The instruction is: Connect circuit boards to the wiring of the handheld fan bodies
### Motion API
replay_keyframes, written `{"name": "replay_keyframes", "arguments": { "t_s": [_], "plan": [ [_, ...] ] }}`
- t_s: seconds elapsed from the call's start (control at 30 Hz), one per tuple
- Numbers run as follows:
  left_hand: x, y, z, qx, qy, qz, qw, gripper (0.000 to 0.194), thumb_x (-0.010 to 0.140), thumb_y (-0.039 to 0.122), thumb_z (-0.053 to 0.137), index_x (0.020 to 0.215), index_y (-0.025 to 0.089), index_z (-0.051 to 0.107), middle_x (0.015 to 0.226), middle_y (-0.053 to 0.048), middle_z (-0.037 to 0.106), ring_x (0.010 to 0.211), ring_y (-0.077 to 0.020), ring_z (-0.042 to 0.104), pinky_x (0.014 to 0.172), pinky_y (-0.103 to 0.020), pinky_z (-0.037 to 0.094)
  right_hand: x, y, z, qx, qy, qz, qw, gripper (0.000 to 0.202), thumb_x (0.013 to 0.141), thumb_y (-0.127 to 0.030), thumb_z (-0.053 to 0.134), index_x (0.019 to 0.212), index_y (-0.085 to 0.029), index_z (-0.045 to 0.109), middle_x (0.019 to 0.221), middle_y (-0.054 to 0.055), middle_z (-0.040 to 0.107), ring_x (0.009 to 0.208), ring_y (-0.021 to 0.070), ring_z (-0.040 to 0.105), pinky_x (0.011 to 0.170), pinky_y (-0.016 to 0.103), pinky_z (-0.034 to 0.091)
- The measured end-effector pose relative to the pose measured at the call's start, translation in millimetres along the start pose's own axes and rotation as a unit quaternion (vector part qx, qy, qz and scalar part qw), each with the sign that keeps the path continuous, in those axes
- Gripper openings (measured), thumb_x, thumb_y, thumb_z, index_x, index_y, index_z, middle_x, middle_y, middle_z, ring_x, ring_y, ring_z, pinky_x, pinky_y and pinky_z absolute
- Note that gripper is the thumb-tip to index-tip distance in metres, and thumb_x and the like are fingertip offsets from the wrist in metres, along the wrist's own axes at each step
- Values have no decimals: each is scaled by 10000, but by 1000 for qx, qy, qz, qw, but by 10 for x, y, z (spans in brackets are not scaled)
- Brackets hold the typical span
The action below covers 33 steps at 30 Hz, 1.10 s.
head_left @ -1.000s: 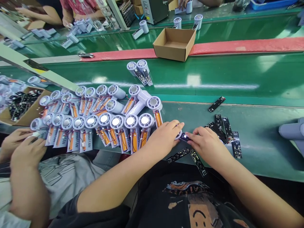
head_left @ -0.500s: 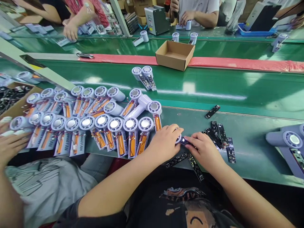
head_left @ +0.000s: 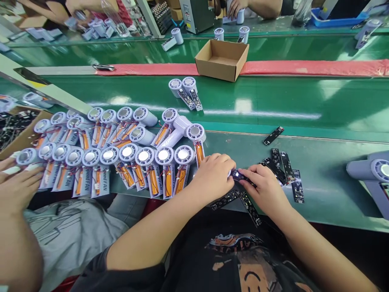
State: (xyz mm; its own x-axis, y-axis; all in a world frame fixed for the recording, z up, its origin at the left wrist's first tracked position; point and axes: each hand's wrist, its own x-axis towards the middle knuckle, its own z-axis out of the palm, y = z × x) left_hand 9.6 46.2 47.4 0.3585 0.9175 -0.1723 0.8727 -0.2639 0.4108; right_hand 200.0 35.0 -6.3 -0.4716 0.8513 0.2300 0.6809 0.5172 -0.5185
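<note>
"Which step?"
"Apparently fitting a circuit board (head_left: 239,175) to a fan (head_left: 229,173) near the worktop's (head_left: 331,174) front edge: clasping the fan in the left hand (head_left: 215,174), pinching the board with the right hand (head_left: 265,185)."
"Next?"
"Probably pressing gently, keeping the fan steady."

An open cardboard box (head_left: 219,67) sits over a red strip (head_left: 310,68), a flat dark object (head_left: 103,67) lies at the strip's left end, and beyond them stand a grey machine (head_left: 198,17) and a blue tray (head_left: 337,22), a plastic bag (head_left: 300,18) just beside the tray
</note>
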Motion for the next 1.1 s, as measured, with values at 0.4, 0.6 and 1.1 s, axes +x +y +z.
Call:
{"name": "replay_keyframes", "arguments": {
  "t_s": [0.4,0.6,1.1],
  "plan": [
    [-199,-17,165,121,117,78,983,227,940,157,521,1102,188,678,1356,-101,611,1377,-337,447,1118,-603,373,-34,9,-47,-86,9,-32,996,274,960,-289,541,1179,-244,699,963,80,659,837,211,525,764,356,407],
    [-195,45,142,129,113,91,981,213,925,125,508,918,208,704,1280,-48,663,1377,-289,461,1137,-556,371,-69,12,-29,-78,22,-16,997,260,946,-284,566,1168,-273,702,949,69,658,838,208,530,757,348,405],
    [84,222,-104,171,-22,58,983,200,842,128,542,911,169,725,1048,-97,733,1196,-295,605,1133,-545,364,-21,114,36,-99,44,-25,994,253,888,-264,638,1120,-317,724,908,41,687,795,199,646,659,325,489]
  ]
}}
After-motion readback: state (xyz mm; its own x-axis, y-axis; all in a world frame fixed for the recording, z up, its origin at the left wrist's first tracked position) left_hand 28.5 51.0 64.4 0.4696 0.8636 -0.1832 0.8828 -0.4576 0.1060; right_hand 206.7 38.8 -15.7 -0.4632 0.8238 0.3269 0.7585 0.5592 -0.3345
